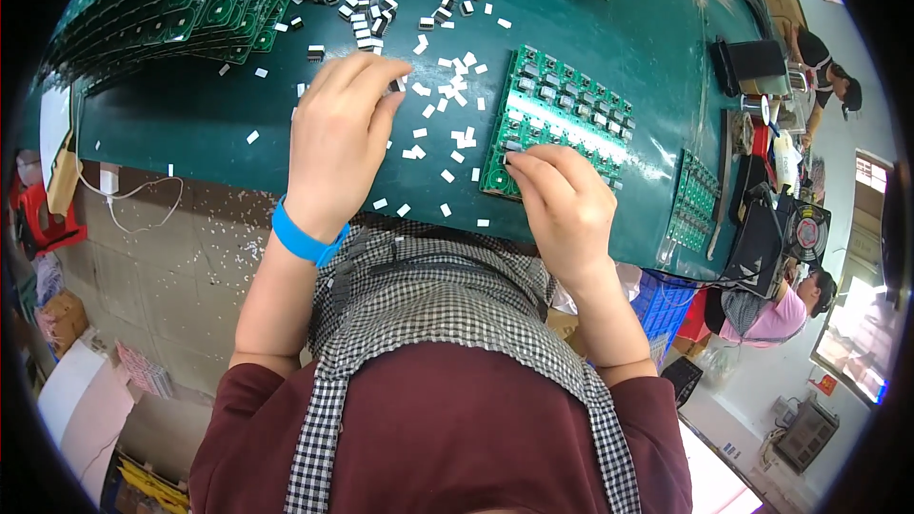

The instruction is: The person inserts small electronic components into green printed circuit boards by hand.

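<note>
- A green rectangular circuit board panel [560, 121], studded with small grey parts, lies flat on the dark green table mat [209, 124], close to the mat's near edge.
- Its long axis is seen running from that near edge away toward the far right.
- The right hand [562, 205] is set on the panel's near-left corner, its fingertips pinched together there; any part held cannot be told.
- The left hand [338, 138], curled with fingertips drawn together, is placed over scattered small white rectangular pieces [455, 76] left of the panel.
</note>
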`<state>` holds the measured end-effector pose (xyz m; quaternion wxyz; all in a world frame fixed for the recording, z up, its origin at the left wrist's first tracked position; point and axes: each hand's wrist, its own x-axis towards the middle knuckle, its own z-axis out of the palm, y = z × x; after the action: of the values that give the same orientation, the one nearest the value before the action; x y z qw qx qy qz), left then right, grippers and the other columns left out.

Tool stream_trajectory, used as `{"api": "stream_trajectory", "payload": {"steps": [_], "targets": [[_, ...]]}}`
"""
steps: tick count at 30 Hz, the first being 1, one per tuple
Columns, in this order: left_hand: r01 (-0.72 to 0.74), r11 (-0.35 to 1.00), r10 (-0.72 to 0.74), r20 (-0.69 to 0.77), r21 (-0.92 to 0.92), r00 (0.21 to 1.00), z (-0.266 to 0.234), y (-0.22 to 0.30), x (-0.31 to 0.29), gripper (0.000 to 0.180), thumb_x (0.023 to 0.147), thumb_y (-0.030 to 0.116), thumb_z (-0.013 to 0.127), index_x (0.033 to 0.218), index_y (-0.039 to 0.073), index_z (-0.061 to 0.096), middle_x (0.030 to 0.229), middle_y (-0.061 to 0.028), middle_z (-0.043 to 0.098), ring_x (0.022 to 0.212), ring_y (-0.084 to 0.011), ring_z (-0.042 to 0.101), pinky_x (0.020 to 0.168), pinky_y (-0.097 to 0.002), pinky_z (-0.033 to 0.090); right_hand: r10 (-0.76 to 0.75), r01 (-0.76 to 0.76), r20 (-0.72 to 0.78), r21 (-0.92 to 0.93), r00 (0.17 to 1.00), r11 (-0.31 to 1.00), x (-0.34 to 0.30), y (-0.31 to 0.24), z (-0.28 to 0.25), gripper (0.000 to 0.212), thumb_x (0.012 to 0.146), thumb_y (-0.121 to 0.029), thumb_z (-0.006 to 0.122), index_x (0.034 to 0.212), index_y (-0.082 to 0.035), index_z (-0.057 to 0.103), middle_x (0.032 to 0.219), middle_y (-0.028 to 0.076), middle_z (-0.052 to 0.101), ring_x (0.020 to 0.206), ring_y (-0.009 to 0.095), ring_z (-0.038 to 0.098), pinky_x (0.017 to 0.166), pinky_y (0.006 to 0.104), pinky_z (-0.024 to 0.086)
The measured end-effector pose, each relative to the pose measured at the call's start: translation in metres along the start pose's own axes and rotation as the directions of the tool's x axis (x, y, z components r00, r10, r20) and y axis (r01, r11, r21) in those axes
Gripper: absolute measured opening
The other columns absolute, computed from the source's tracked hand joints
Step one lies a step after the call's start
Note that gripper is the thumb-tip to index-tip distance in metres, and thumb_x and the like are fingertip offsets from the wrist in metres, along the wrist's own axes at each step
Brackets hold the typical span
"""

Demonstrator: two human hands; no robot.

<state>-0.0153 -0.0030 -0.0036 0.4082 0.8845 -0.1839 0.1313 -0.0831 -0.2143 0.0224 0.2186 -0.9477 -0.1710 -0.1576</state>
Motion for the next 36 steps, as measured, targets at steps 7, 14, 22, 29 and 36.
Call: {"api": "stream_trajectory", "payload": {"steps": [7,14,22,29,36], "targets": [[0.189,0.837,-0.15,0.117,-0.514,0.982,-0.001,0.022,-0.02,0.021,0.079,-0.008,0.06,0.098,-0.001,0.062,0.094,-0.0104,0.06,0.079,-0.0172,0.062,0.07,-0.0272,0.052,-0.004,0.004,0.005,-0.005,1.0,1.0,0.001,0.001,0.0,0.018,0.071,0.0,0.069,0.088,-0.005,0.066,0.086,0.006,0.062,0.077,0.023,0.063,0.063,0.0323,0.052],[0.556,0.455,-0.239,0.506,-0.696,0.829,0.019,0.044,-0.043,0.028,0.086,-0.006,0.056,0.113,0.001,0.052,0.101,-0.0081,0.051,0.093,-0.0117,0.057,0.08,-0.0247,0.05,-0.03,0.029,-0.027,-0.032,0.999,0.999,-0.001,0.0,0.004,0.018,0.07,-0.001,0.069,0.088,-0.005,0.067,0.084,0.005,0.061,0.075,0.022,0.063,0.061,0.0317,0.051],[0.463,0.446,-0.226,0.404,-0.766,0.886,0.029,0.05,-0.044,0.027,0.086,-0.007,0.055,0.112,0.0,0.052,0.098,-0.0067,0.053,0.092,-0.0114,0.058,0.082,-0.0259,0.05,-0.08,0.077,-0.028,-0.073,0.996,0.994,-0.004,0.003,0.006,0.022,0.068,-0.001,0.069,0.09,-0.005,0.068,0.084,0.004,0.061,0.072,0.019,0.061,0.058,0.0285,0.05],[0.129,0.838,-0.049,0.162,-0.53,0.986,0.018,0.058,-0.045,0.031,0.076,-0.006,0.065,0.106,0.003,0.059,0.091,-0.0095,0.062,0.085,-0.0229,0.063,0.076,-0.0323,0.052,0.446,-0.481,0.24,0.661,0.863,0.576,-0.013,-0.017,-0.014,0.02,0.081,0.001,0.067,0.101,0.001,0.065,0.098,0.011,0.064,0.089,0.015,0.064,0.074,0.0265,0.056],[-0.095,0.808,0.105,-0.016,-0.581,0.994,0.021,0.064,-0.042,0.029,0.071,-0.005,0.069,0.098,0.003,0.063,0.094,-0.0097,0.062,0.081,-0.0256,0.063,0.069,-0.0319,0.052,0.471,-0.471,0.368,0.874,0.802,0.119,-0.027,-0.013,-0.014,0.018,0.082,0.002,0.067,0.099,0.006,0.062,0.096,0.012,0.065,0.089,0.016,0.065,0.082,0.0274,0.054]]}}
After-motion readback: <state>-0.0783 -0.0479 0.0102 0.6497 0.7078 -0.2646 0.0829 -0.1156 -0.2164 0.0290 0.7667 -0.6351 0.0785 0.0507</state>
